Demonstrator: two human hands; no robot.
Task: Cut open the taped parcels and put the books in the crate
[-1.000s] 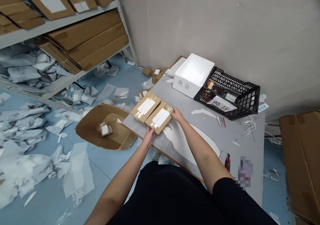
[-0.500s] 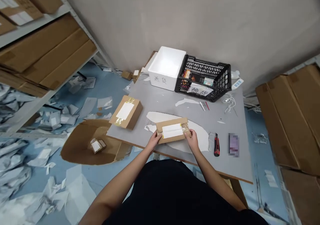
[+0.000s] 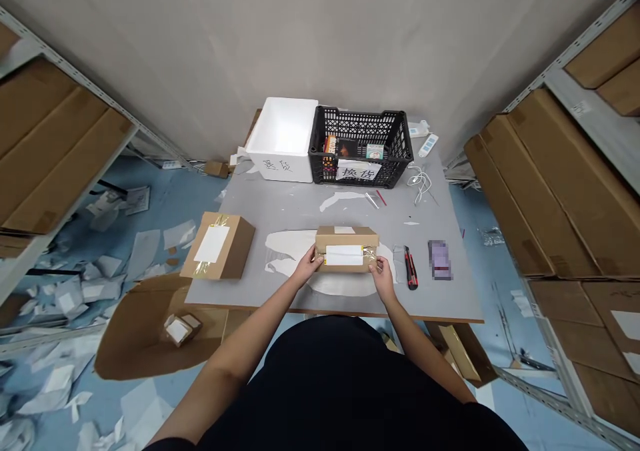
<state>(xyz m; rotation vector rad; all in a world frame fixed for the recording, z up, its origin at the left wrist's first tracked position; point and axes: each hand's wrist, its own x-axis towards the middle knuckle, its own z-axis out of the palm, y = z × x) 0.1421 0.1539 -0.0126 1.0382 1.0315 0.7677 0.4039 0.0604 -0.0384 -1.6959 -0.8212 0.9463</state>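
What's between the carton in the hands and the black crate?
In the head view, a white scrap lies on the grey tabletop between the taped carton and the black plastic crate.

A plain grey wall (image 3: 320,44) rises ahead. Metal shelves (image 3: 560,71) of flat cartons (image 3: 545,177) flank it, and paper scraps (image 3: 143,254) litter the blue floor (image 3: 475,224).

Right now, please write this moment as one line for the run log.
left hand: holds cardboard box | right hand: holds same box | nearby: box cutter, second taped box
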